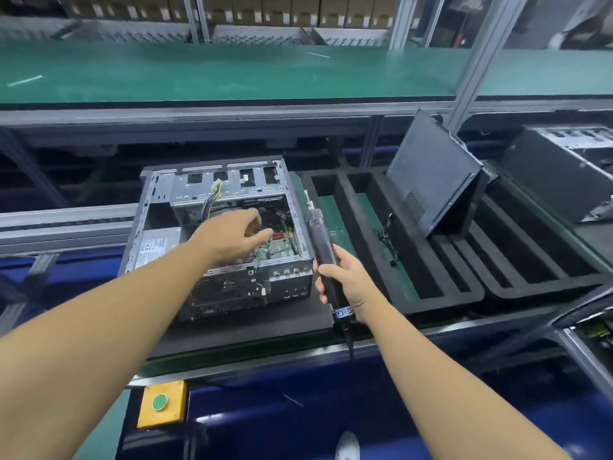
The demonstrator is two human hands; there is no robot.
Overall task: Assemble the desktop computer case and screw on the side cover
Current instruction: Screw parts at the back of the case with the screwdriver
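- Two bare hands work over the open computer case [159,227], which lies on its side on a black foam pad [248,330] on the surface [333,210], with its open side facing up.
- Inside the case, a metal drive cage, a bundle of coloured wires and a green circuit board are visible.
- The left hand [232,237] reaches into the case above the circuit board. Its fingers [253,220] are curled and the thumb sticks out, and I cannot tell whether they pinch anything.
- The right hand [341,280] is just beside the case's right edge. Its fingers [323,272] are wrapped round the body of a black electric screwdriver [320,240], whose tip points up and away from the person.
- The dark side cover [431,187] is apart from the case, to its right. It stands tilted in a black slotted foam tray [464,277].
- A second case [564,174] sits at the far right.
- A yellow box with a green button [161,405] is mounted on the near edge, below the left forearm.
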